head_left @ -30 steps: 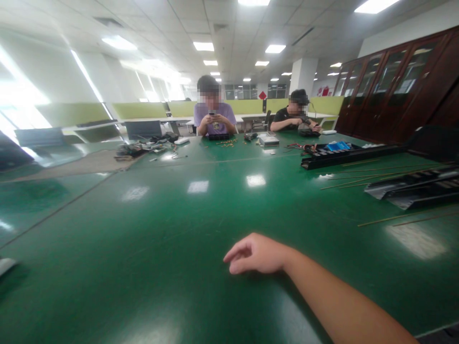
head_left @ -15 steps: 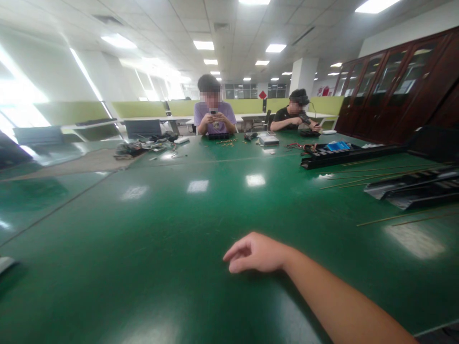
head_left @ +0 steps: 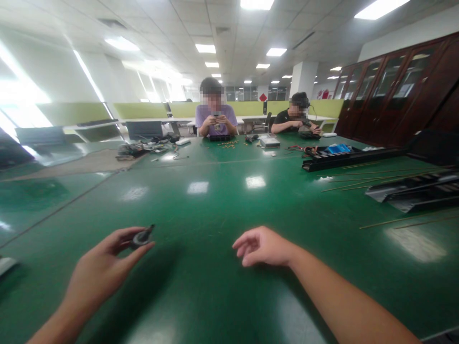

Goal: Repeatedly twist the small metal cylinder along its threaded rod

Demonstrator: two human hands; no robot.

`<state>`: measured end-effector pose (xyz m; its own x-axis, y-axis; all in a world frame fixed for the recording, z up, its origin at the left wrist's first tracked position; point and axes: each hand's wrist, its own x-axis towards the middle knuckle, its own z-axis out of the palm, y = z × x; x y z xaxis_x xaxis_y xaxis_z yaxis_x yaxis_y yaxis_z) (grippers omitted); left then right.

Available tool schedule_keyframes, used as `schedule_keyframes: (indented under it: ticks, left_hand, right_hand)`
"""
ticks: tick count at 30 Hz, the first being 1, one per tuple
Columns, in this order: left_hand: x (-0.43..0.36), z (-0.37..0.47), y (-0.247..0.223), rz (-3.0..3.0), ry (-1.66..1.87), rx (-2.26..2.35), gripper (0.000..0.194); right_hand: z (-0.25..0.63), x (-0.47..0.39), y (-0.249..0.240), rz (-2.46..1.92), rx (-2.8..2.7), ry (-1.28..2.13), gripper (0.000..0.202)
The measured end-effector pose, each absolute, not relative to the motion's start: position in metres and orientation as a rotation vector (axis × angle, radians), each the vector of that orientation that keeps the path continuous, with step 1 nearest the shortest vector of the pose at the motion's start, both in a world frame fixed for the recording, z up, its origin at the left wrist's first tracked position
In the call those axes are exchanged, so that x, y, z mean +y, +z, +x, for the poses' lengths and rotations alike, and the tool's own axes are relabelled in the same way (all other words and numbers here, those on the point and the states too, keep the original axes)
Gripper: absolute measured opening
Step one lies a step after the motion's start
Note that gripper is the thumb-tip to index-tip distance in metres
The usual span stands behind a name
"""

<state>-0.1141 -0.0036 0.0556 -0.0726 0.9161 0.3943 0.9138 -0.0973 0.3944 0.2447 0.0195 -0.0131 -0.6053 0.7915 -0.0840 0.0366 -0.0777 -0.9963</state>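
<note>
In the head view, the dark object [head_left: 140,238] is in the left hand [head_left: 100,267] at 10 o'clock, pinched between thumb and fingers and apparently held above the green surface [head_left: 201,286], its narrow end pointing up and away. So the grasp is done; the object is neither set down nor touching the right hand [head_left: 268,246]. That hand is at 1 o'clock, loosely curled with thumb and fingers apart and nothing visible in it; whether it rests on the surface or hovers just above, I cannot tell. The left fingers hide part of the object, so its exact kind is unclear.

Farther out, a cluttered pile [head_left: 132,149] sits at 11 o'clock. At 12 o'clock, a person in purple [head_left: 216,117] holds a small device with both hands, beside scattered brass-coloured pieces [head_left: 227,144]. A person in black [head_left: 285,122] is between 12 and 1 o'clock. A black channel [head_left: 322,162] with blue material in it lies at 1 o'clock, more dark channels [head_left: 412,196] and thin rods [head_left: 376,224] at 2 o'clock. A white item [head_left: 5,265] is cut off at the frame's edge, between 9 and 10 o'clock. All these lie apart from both hands, and none stands between them.
</note>
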Motion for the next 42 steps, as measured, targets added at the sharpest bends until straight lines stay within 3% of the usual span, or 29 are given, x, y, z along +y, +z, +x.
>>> schedule_keyframes:
  ticks: [7,12,20,25,33,42]
  left_hand:
    - [0.033,0.015,0.044,2.436,0.823,1.195,0.03]
    - [0.023,0.041,0.021,2.482,0.593,0.866,0.03]
    - [0.029,0.034,-0.001,2.294,0.768,0.982,0.029]
    - [0.03,0.036,0.0,2.224,0.858,1.03,0.024]
    - [0.025,0.037,-0.004,2.362,0.833,0.828,0.025]
    - [0.025,0.034,-0.002,2.408,0.841,0.81,0.024]
  right_hand:
    - [0.263,0.031,-0.016,-1.146,-1.701,1.161,0.051]
    - [0.289,0.037,-0.011,-1.287,-1.967,0.823,0.05]
    - [0.282,0.027,-0.003,-1.178,-2.013,0.867,0.043]
    - [0.27,0.014,0.003,-1.16,-2.077,0.747,0.051]
    - [0.263,0.013,-0.003,-1.091,-2.141,0.626,0.023]
    - [0.261,0.007,0.0,-1.041,-2.2,0.625,0.025]
